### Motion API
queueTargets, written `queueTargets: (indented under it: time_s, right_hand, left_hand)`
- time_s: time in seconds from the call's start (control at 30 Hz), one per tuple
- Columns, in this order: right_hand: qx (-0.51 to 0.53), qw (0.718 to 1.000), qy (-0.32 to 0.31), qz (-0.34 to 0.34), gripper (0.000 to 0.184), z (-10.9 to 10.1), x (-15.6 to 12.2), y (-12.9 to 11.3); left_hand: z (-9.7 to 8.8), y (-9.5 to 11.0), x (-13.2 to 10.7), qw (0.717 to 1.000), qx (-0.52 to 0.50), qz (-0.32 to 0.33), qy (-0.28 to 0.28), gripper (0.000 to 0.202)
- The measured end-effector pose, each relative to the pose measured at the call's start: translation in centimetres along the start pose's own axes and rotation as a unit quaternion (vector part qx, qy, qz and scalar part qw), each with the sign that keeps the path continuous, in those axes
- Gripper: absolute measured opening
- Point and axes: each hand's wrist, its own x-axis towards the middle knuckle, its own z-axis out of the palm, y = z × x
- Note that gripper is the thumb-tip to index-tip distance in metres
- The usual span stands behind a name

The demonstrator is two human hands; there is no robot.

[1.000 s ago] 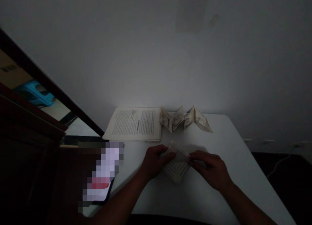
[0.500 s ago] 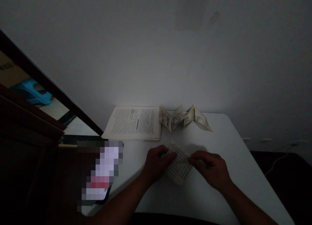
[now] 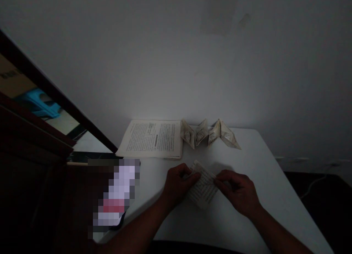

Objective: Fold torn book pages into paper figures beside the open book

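Note:
A folded piece of printed paper (image 3: 205, 188) is held between my two hands above the white table, one corner towards me. My left hand (image 3: 178, 182) pinches its left side, with the thumb lying on top of the sheet. At the right corner, my right hand (image 3: 238, 188) grips the paper between thumb and fingertips. Beyond the hands stand several folded paper shapes (image 3: 202, 133) of the same printed paper, in a row along the wall. Left of them lies a stack of printed pages (image 3: 151, 139).
A phone (image 3: 118, 193) with a lit, blurred screen lies at the table's left edge. The white table (image 3: 269, 180) meets a bare wall (image 3: 170, 63) at the back. A dark frame (image 3: 57, 90) slants down at the left, with a blue plastic object (image 3: 41, 103) visible past it.
The view has shifted very slightly. Both hands keep their hold on the folded paper, with hardly any movement.

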Motion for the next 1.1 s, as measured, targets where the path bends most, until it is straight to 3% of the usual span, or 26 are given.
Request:
queueTargets:
  time_s: [0.3,0.4,0.5,0.57,0.8,0.97,1.1]
  right_hand:
    - [0.005,1.000,0.002,0.006,0.010,0.1,-0.2,0.0]
    - [0.031,0.998,0.009,0.062,0.009,0.2,-0.1,-0.2]
    - [0.095,0.987,-0.012,0.132,0.032,0.6,0.2,-0.8]
    - [0.123,0.979,-0.047,0.155,0.038,1.0,0.7,-1.4]
    - [0.073,0.984,-0.057,0.151,0.021,2.0,2.5,-2.0]
    - [0.105,0.978,-0.029,0.177,0.026,2.0,1.9,-1.3]
    - [0.127,0.977,-0.027,0.169,0.030,2.1,1.6,-1.2]
  left_hand:
    - [0.1,-0.3,0.0,1.000,-0.023,-0.001,0.003,0.032]
    - [0.2,-0.1,-0.1,0.997,-0.071,-0.010,0.002,0.032]
    - [0.3,0.3,-0.3,0.989,-0.136,-0.042,-0.028,0.032]
    - [0.4,0.5,-0.4,0.986,-0.152,-0.058,-0.038,0.037]
    - [-0.1,0.3,0.1,0.992,-0.120,-0.008,-0.036,0.053]
    - [-0.3,0.2,0.4,0.996,-0.053,-0.012,-0.065,0.026]
    - [-0.4,0.1,0.5,0.993,-0.081,-0.028,-0.082,0.028]
